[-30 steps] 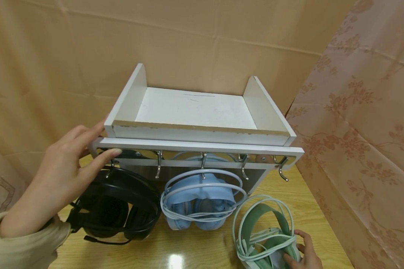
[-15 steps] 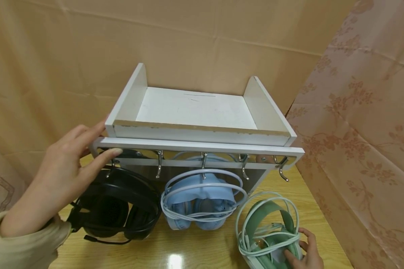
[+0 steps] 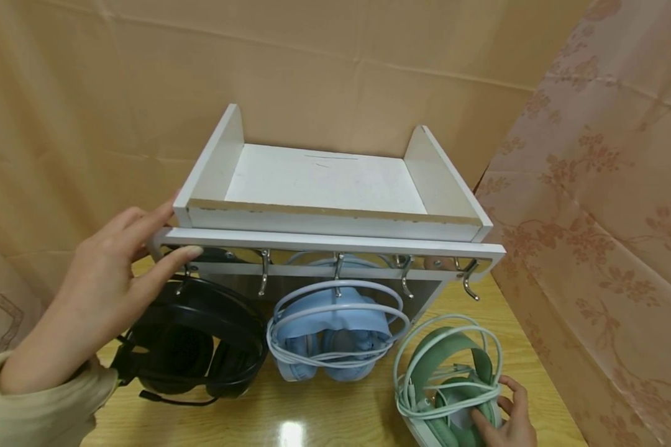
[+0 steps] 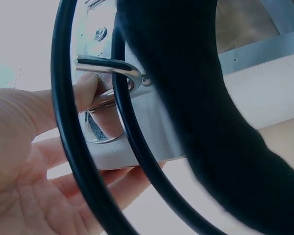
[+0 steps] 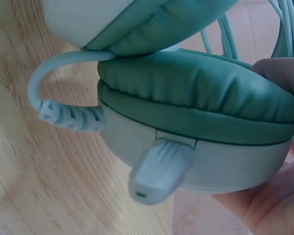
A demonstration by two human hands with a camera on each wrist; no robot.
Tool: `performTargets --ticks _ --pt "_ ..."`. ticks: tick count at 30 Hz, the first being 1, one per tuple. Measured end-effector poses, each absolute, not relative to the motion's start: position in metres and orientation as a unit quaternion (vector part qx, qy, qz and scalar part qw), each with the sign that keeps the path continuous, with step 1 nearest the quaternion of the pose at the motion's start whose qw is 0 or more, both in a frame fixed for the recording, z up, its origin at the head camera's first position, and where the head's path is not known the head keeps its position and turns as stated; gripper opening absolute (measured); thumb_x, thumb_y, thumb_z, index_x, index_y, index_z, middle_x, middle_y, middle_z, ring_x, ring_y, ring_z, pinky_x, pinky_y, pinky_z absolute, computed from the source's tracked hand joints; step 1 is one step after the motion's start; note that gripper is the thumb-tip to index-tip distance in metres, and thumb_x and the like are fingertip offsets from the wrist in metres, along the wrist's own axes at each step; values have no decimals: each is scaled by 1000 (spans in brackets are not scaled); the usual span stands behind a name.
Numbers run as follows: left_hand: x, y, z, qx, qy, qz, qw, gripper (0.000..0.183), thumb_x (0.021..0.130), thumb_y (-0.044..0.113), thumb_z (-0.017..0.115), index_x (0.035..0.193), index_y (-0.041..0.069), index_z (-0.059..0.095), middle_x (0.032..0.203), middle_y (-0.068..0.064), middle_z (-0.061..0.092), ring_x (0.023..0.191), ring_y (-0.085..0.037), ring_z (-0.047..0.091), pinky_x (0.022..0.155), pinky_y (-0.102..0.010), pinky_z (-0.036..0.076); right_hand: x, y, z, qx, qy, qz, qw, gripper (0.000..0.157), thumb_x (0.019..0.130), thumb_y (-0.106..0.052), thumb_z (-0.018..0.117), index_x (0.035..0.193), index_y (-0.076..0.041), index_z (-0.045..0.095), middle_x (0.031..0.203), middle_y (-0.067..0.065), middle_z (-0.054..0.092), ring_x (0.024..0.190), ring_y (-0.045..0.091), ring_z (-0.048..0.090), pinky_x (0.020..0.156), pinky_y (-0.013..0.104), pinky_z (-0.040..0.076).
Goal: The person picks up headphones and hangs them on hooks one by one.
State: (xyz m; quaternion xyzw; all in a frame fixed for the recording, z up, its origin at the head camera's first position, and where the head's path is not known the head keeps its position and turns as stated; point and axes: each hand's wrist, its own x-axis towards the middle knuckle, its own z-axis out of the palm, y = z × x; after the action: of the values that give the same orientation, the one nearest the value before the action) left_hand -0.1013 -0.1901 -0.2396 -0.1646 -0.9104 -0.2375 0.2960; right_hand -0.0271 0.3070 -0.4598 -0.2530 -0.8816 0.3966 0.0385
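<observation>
My left hand (image 3: pixel 109 267) grips the left end of a white hook rack (image 3: pixel 335 239), thumb in front and fingers behind. A black headset (image 3: pixel 218 304) with a boom microphone hangs on the leftmost hook. In the left wrist view, its dark bands (image 4: pixel 186 98) pass close to my fingers. Blue headphones (image 3: pixel 330 316), wrapped in their cable, hang from the middle hook. At lower right, my right hand (image 3: pixel 514 416) holds green headphones (image 3: pixel 429 359) by one ear cup (image 5: pixel 220 166), thumb on the cushion and fingers on the outer shell. Their pale cable (image 3: pixel 458 410) is coiled around them.
Bare metal hooks (image 3: pixel 407 279) stick out from the rack, including one at its right end (image 3: pixel 470 282). Above is a white shelf (image 3: pixel 324 180) with raised sides. Below lies a wooden tabletop (image 3: pixel 324 422). Beige cloth (image 3: pixel 335 68) hangs behind, flowered cloth (image 3: pixel 609 248) at right.
The green headphones have shifted slightly up and to the right with my right hand and turned a little. My left hand, the rack and the other two headsets stay in place.
</observation>
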Motion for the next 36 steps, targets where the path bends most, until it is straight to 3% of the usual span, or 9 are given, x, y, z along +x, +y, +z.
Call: performTargets --ticks 7,10,12,16,19,24,27,31,36 --pt "-101 -190 -239 -163 -911 -233 298 58 78 20 74 131 7 53 87 -6 56 68 -17 50 55 -19 33 -29 303 -457 -265 -876 400 58 76 73 -5 70 133 -6 23 94 18 68 58 1 56 52 24 46" --pt "-101 -190 -239 -163 -911 -238 295 59 78 20 74 131 8 52 88 -6 56 71 -23 58 59 -13 36 -28 301 -456 -270 -868 410 74 77 73 -4 72 133 -6 24 81 0 69 55 0 56 50 23 46" --pt "-101 -190 -239 -164 -911 -241 292 60 78 19 74 132 8 52 89 -6 57 75 -26 61 62 -16 46 -27 300 -455 -270 -861 422 89 76 73 -3 72 132 -10 26 73 -15 64 52 -1 56 48 23 46" --pt "-102 -190 -239 -165 -910 -234 300 58 77 19 75 130 7 53 87 -6 56 70 -19 54 58 -22 43 -26 296 -453 -258 -845 450 127 71 73 2 70 128 -18 30 66 -35 49 45 -1 55 45 20 46" --pt "-102 -190 -239 -164 -910 -229 304 57 77 19 75 129 6 54 86 -5 56 67 -17 49 56 -20 33 -26 295 -451 -253 -838 462 143 70 72 4 69 125 -23 32 66 -36 48 42 -1 55 43 18 46" --pt "-101 -190 -239 -163 -911 -233 298 58 78 19 75 130 8 53 87 -5 56 69 -18 52 57 -14 33 -27 294 -448 -276 -835 455 139 72 72 2 71 128 -19 31 67 -38 45 45 -1 56 45 18 46" --pt "-101 -190 -240 -163 -911 -238 294 59 78 19 75 131 8 53 88 -5 56 72 -20 55 59 -19 44 -27 294 -446 -272 -834 456 149 73 72 2 72 129 -18 30 70 -39 45 48 -3 57 46 18 46" --pt "-101 -190 -240 -164 -910 -237 300 57 78 19 74 130 7 54 87 -5 56 70 -15 52 58 -21 42 -26 294 -444 -257 -831 464 167 74 72 4 71 129 -21 31 73 -38 45 52 -6 56 46 16 45" --pt "-101 -190 -240 -164 -908 -233 309 56 78 20 74 129 8 55 85 -4 55 66 -8 40 54 -19 29 -26 291 -440 -257 -830 461 179 75 71 7 71 130 -17 31 75 -38 45 49 -6 56 46 15 46"
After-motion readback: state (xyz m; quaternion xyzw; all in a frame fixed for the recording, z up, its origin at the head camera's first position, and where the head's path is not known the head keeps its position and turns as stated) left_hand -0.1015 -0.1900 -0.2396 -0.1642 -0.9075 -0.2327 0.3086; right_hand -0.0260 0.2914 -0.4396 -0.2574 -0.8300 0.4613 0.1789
